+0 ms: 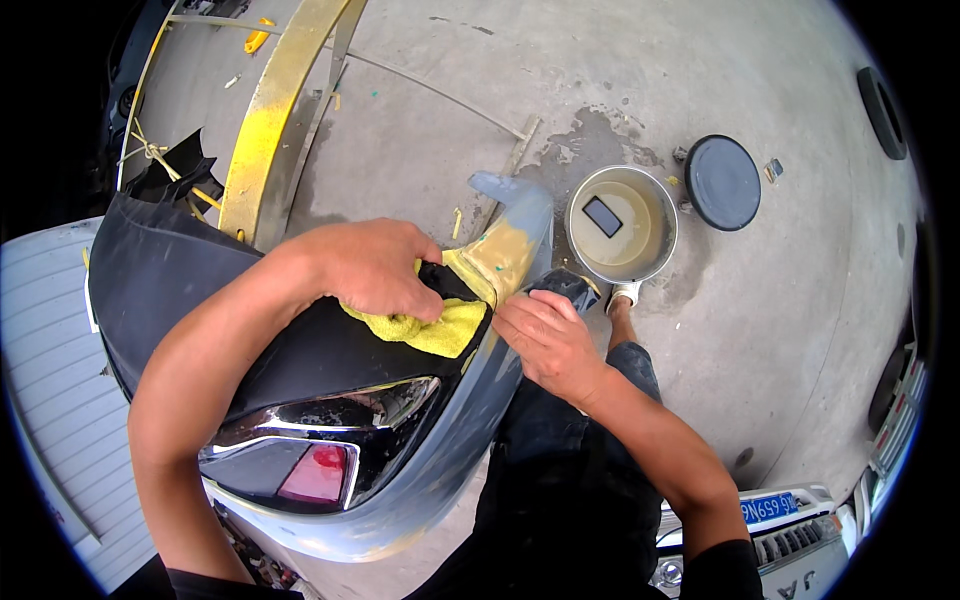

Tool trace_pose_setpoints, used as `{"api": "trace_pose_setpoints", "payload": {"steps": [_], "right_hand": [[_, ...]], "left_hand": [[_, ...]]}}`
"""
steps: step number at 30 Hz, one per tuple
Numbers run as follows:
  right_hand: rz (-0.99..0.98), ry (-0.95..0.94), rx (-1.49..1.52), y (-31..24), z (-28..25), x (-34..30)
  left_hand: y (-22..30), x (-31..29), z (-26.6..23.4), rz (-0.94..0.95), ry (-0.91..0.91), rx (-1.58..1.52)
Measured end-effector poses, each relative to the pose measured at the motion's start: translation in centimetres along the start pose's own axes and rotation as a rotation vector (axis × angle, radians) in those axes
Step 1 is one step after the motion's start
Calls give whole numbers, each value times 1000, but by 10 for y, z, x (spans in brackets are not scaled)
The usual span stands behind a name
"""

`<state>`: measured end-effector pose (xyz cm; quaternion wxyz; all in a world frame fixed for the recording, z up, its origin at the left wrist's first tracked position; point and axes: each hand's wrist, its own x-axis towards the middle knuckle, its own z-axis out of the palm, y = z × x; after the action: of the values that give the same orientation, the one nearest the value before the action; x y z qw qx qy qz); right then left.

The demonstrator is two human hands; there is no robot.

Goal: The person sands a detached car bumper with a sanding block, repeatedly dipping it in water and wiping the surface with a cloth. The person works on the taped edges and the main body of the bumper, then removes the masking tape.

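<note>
A car bumper (pixel 440 500) in grey primer, with tan filler patches and a black upper panel (pixel 180 270), stands in front of me. My left hand (pixel 375 270) is closed over a yellow cloth (pixel 445 330), bunched under its fingers and pressed on the black panel near the bumper's corner. Part of the cloth lies spread past the fingertips, against the tan patch. My right hand (pixel 550 345) has its fingers curled and pressed together on the bumper's edge, close to the cloth; its fingertips are partly hidden. A red and grey lamp piece (pixel 320 473) sits lower in the bumper.
A metal bucket (pixel 665 235) of cloudy water, with a dark rectangular block (pixel 603 216) inside, stands on the wet concrete floor. Beside it is a round black stool (pixel 722 182). A yellow-painted metal frame (pixel 262 130) rises behind the bumper. A vehicle front (pixel 800 550) is at lower right.
</note>
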<state>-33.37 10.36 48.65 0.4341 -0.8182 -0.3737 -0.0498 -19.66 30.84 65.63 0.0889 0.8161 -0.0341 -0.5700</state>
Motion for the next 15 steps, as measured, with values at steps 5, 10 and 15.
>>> {"api": "trace_pose_setpoints", "payload": {"steps": [5, 10, 15], "right_hand": [[-83, -18, 70, 17, -3, 11], [-48, -34, -18, 31, -3, 14], [-115, -55, 20, 15, -6, 12]], "left_hand": [[-5, 0, 4, 5, 24, 1], [4, -3, -2, -24, -40, -18], [1, -1, -1, -1, -7, 9]]}}
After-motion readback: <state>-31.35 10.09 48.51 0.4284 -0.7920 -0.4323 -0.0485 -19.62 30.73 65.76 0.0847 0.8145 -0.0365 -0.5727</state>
